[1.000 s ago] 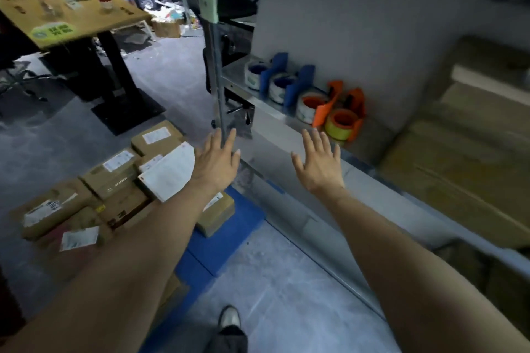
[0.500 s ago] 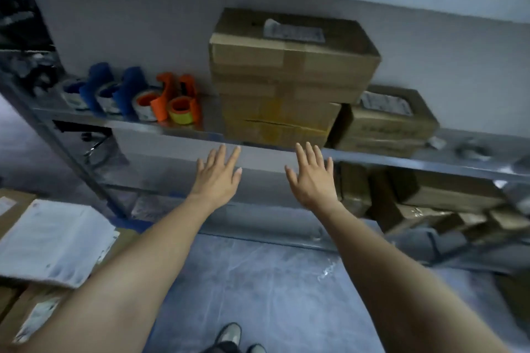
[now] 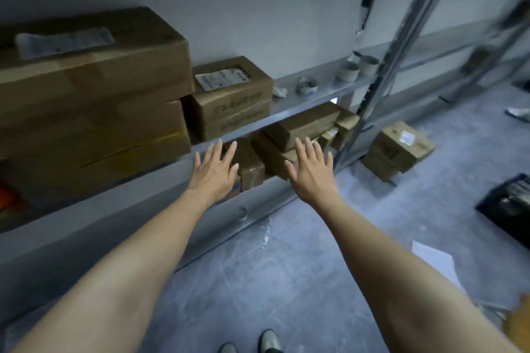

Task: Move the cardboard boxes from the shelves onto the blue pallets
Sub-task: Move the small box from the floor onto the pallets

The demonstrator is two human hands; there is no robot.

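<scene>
Head camera: I see my left hand (image 3: 213, 173) and right hand (image 3: 311, 173) stretched forward, fingers spread flat, holding nothing. They hover at the front edge of the lower shelf (image 3: 258, 205), where small cardboard boxes (image 3: 298, 126) lie piled. On the middle shelf (image 3: 315, 94) beyond, a big box stack (image 3: 94, 80) fills the left end, with a smaller labelled box (image 3: 232, 94) just beside it.

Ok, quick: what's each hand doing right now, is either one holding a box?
Left hand: open, fingers spread, holding nothing.
Right hand: open, fingers spread, holding nothing.
</scene>
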